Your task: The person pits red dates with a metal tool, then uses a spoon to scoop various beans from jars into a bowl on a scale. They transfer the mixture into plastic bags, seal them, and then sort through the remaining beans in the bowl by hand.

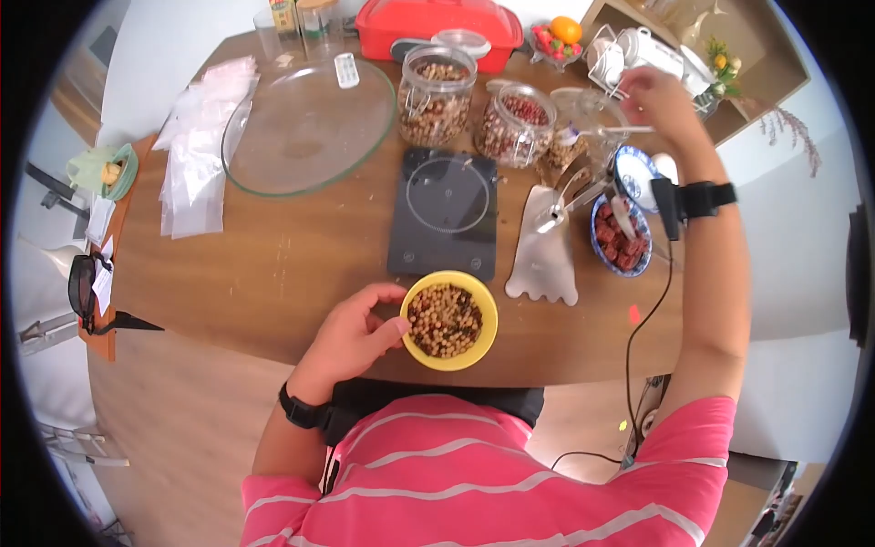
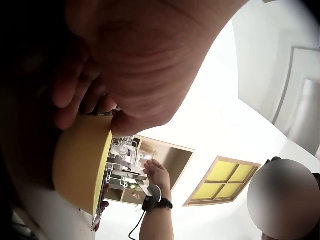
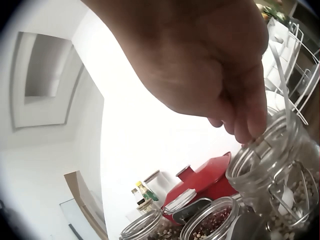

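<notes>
My left hand (image 1: 351,333) holds the left side of a yellow bowl (image 1: 492,319) at the table's front edge, thumb and fingers at its rim. The bowl contains mixed beans and grains (image 1: 444,319). In the left wrist view, the bowl (image 2: 80,160) sits beneath that hand. My right hand (image 1: 658,98) reaches to the back right, fingers bent downward. In the right wrist view, its fingertips (image 3: 245,136) are right at the rim of a glass clip-top jar (image 3: 260,172). A pale, thin handle (image 3: 281,75) sticks up from that jar. I cannot tell whether those fingers pinch anything.
A black induction cooker (image 1: 447,214) lies beyond the bowl, with a metal scraper (image 1: 542,264) to its right. A blue-patterned bowl (image 1: 597,246) contains red dates. Two filled jars (image 1: 436,114), a glass lid (image 1: 310,137) and a red cooker (image 1: 437,23) stand farther back.
</notes>
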{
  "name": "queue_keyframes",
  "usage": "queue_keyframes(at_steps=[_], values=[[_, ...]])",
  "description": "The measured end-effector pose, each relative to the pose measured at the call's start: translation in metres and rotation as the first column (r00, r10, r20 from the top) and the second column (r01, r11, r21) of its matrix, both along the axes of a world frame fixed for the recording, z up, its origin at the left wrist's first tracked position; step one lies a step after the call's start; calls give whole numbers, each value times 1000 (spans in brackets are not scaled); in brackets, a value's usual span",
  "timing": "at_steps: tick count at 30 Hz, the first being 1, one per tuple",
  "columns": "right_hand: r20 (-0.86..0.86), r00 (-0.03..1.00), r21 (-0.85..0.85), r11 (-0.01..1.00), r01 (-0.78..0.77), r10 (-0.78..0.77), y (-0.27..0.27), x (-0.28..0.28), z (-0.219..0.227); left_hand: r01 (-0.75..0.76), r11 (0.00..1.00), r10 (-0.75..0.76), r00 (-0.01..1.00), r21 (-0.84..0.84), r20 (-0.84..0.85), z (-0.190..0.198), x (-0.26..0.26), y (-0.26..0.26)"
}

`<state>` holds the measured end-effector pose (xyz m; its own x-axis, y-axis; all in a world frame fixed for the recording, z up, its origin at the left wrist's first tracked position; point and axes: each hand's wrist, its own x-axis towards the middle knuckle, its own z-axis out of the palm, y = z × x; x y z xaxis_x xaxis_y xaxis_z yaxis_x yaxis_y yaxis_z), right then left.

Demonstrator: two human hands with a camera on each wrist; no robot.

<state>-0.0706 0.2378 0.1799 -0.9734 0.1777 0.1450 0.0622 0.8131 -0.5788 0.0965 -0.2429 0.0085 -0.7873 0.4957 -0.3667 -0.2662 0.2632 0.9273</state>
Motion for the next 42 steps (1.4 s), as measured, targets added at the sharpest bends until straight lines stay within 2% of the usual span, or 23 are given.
queue_keyframes(at_steps=[2,3,4,6,8,9,10,12,15,17,21,24,25,26,27,29,30,32,33,35,36,38,42], values=[[-239,971,131,990,51,-18,-30,42,31,2,999,1,997,40,-81,-6,2,-2],[-375,926,-64,998,13,-36,-39,59,37,1,996,15,982,88,-188,-10,4,-3],[-455,890,-86,995,-55,10,-71,96,49,-23,997,35,987,75,-157,-6,6,-4],[-303,953,23,1000,2,5,-119,157,55,96,994,-105,971,-52,-214,12,7,-4],[-151,911,-355,839,-412,384,-168,206,16,126,983,-162,938,-135,-307,17,7,-1],[-11,907,-309,861,-404,421,-190,219,-8,152,963,-233,882,-220,-410,16,9,2],[162,767,-131,784,-607,621,-197,211,-21,159,964,-235,882,-211,-409,12,11,6],[245,739,38,755,-655,628,-219,212,-68,83,933,-301,714,-350,-632,4,15,11],[272,738,141,733,-665,617,-239,205,-106,61,941,-269,730,-332,-628,-1,17,12],[156,800,314,739,-597,580,-246,199,-123,51,949,-244,742,-311,-624,-1,19,11],[151,724,330,656,-679,673,-252,188,-132,28,970,-178,763,-243,-622,-5,19,9],[288,698,185,677,-712,655,-254,180,-129,20,975,-161,744,-220,-648,-9,18,8],[349,665,45,697,-716,660,-253,176,-129,25,976,-162,743,-215,-650,-9,17,7],[403,624,-96,709,-699,669,-252,173,-128,27,981,-150,735,-193,-661,-8,17,6],[405,626,-93,711,-696,666,-253,170,-126,26,985,-137,728,-172,-672,-8,17,6],[558,499,-420,744,-519,663,-258,165,-121,30,987,-131,729,-160,-672,-10,16,3],[560,499,-419,746,-518,661,-259,164,-123,32,988,-127,728,-151,-673,-11,16,3],[498,473,-662,671,-334,726,-261,163,-133,39,991,-114,740,-128,-662,-13,15,0],[499,475,-661,673,-332,725,-260,164,-139,44,993,-104,751,-108,-652,-13,14,-1],[415,580,-818,567,-101,701,-258,168,-150,52,994,-99,762,-93,-640,-12,14,-2],[415,580,-817,568,-102,701,-257,165,-149,57,995,-94,773,-78,-628,-11,14,-2],[455,520,-886,424,187,723,-254,159,-145,66,994,-103,787,-83,-609,-9,13,-3],[452,633,-892,313,326,628,-260,167,-126,69,997,-82,836,-45,-543,-10,11,-3]])
